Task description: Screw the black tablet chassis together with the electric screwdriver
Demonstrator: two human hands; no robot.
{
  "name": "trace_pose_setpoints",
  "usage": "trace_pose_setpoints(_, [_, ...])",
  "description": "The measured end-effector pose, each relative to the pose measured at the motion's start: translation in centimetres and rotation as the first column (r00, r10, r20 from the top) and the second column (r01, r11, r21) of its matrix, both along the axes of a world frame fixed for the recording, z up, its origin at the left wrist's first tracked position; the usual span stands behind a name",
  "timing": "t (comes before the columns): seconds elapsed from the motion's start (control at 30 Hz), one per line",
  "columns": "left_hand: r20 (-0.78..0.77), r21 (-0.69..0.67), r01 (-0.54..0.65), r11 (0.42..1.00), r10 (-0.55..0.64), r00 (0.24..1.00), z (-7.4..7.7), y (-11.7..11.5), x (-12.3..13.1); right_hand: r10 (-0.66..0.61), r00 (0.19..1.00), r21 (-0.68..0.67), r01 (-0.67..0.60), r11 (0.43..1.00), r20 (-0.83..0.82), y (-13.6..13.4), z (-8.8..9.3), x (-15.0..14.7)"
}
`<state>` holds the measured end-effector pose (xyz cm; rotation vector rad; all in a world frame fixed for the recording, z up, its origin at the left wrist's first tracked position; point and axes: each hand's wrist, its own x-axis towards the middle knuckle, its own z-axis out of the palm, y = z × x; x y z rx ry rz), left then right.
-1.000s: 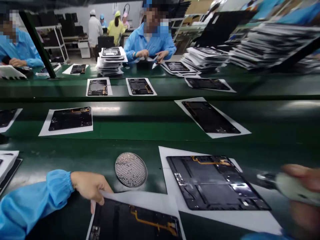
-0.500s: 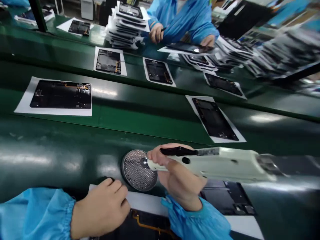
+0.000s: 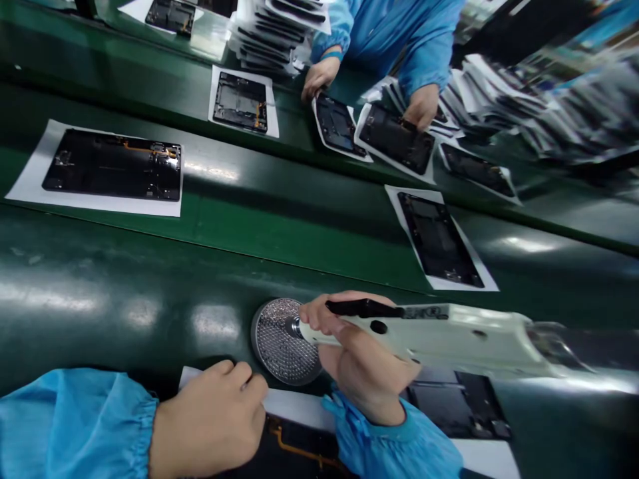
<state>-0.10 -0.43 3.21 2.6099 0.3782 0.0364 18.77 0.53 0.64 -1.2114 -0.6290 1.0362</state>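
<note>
My right hand (image 3: 362, 346) is wrapped around a cream electric screwdriver (image 3: 449, 336) with a black lever, held nearly level. Its metal nose points left over a round metal plate (image 3: 284, 352) with a dimpled surface; whether the tip touches it I cannot tell. My left hand (image 3: 214, 419) is closed with curled fingers beside the plate, over the edge of a white sheet (image 3: 299, 406); anything inside those fingers is hidden. Below both hands lies a black tablet housing (image 3: 299, 452) with an orange flex cable, partly covered by my hands and sleeve.
Another housing (image 3: 459, 402) lies under the screwdriver at right. On the green belt (image 3: 279, 233) rest a housing at left (image 3: 114, 166) and one at right (image 3: 439, 239), on white sheets. Across it, a co-worker's hands (image 3: 422, 106) handle housings near tall stacks (image 3: 274, 40).
My view has shifted slightly; my hands and the screwdriver keep nearly the same pose over the plate. The co-worker's hands have come forward onto two housings at the far belt edge.
</note>
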Motion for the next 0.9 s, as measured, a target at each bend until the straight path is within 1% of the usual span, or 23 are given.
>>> trace_pose_setpoints(0.17, [-0.016, -0.026, 0.021, 0.999, -0.021, 1.000, 0.2, -0.1, 0.1, 0.018, 1.000, -0.008, -0.018, 1.000, -0.002, 0.2, -0.1, 0.0])
trace_pose_setpoints(0.27, [-0.034, -0.034, 0.030, 0.999, -0.031, 0.999, 0.1, -0.1, 0.0, 0.031, 1.000, -0.001, -0.031, 1.000, 0.000, 0.5, 0.4, -0.1])
trace_pose_setpoints(0.37, [-0.067, -0.053, 0.069, 0.996, -0.072, 0.995, -0.4, 0.1, -0.4, 0.021, 1.000, 0.015, -0.021, 1.000, 0.006, 0.3, 1.9, 0.1])
trace_pose_setpoints(0.47, [-0.109, -0.075, 0.111, 0.991, -0.118, 0.987, -1.2, 0.3, -0.9, -0.007, 1.000, 0.006, 0.007, 1.000, 0.021, -1.1, 3.9, 0.9])
trace_pose_setpoints(0.53, [-0.113, -0.063, 0.098, 0.993, -0.104, 0.988, -1.6, 0.5, -1.1, 0.001, 1.000, -0.017, -0.001, 1.000, 0.024, -2.5, 5.0, 1.3])
trace_pose_setpoints(0.6, [-0.074, -0.028, 0.061, 0.998, -0.062, 0.995, -1.9, 0.5, -1.2, 0.045, 0.999, -0.034, -0.044, 0.998, 0.015, -3.8, 5.6, 1.2])
trace_pose_setpoints(0.67, [-0.011, 0.002, 0.030, 1.000, -0.030, 1.000, -2.1, 0.5, -1.1, 0.087, 0.996, -0.032, -0.087, 0.996, 0.014, -4.7, 5.6, 0.7])
trace_pose_setpoints(0.77, [0.040, -0.001, 0.024, 1.000, -0.024, 0.999, -2.6, 0.1, -1.1, 0.136, 0.990, -0.013, -0.136, 0.991, 0.028, -5.5, 4.9, -0.9])
trace_pose_setpoints(0.83, [0.046, -0.015, 0.034, 0.999, -0.033, 0.998, -3.2, -0.3, -1.3, 0.141, 0.989, -0.005, -0.141, 0.990, 0.036, -5.8, 4.1, -2.1])
trace_pose_setpoints(0.9, [0.042, -0.016, 0.035, 0.999, -0.034, 0.999, -3.9, -0.7, -1.5, 0.114, 0.993, 0.010, -0.114, 0.993, 0.040, -6.0, 3.5, -3.0])
